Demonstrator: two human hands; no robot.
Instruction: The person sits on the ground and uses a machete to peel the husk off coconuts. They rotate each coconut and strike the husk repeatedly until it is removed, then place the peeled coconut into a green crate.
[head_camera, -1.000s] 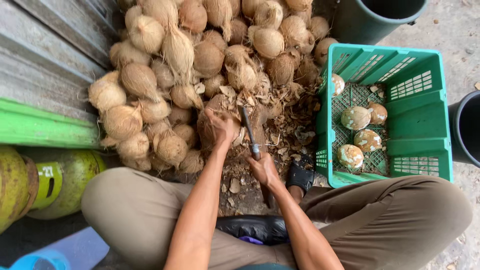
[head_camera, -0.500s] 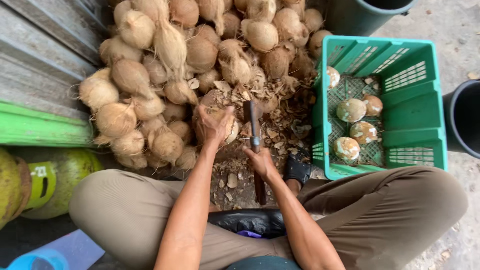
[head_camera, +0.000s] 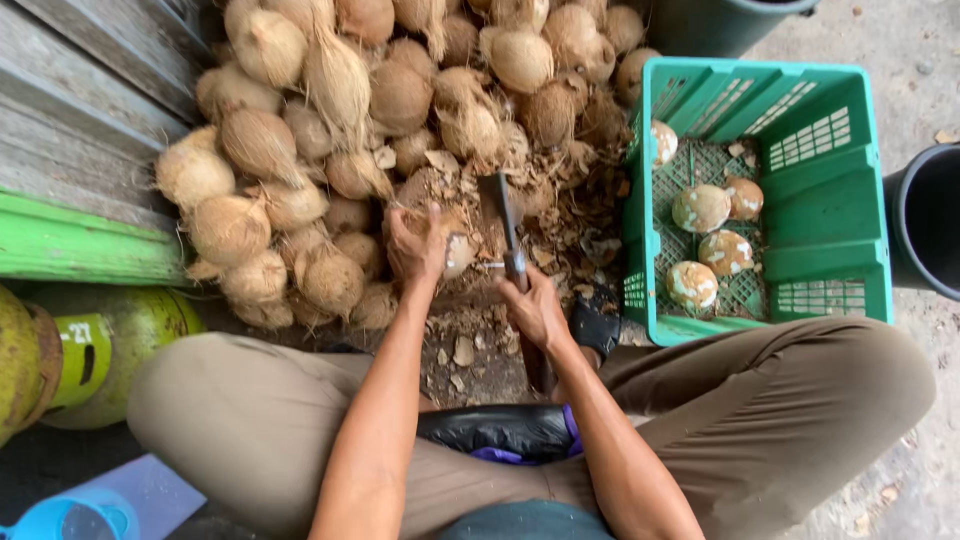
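Left hand (head_camera: 416, 250) clamped on coconut (head_camera: 452, 250), right hand (head_camera: 535, 308) gripping cleaver (head_camera: 500, 215) beside it, crate (head_camera: 815, 225) right of coconut

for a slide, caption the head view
Left hand steadies a coconut while right hand holds a cleaver.

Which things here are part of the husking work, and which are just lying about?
In use: left hand on a coconut; right hand gripping a cleaver; heap of husked coconuts; green crate with trimmed coconuts.

Lying about: gas cylinder; blue cup; dark buckets.
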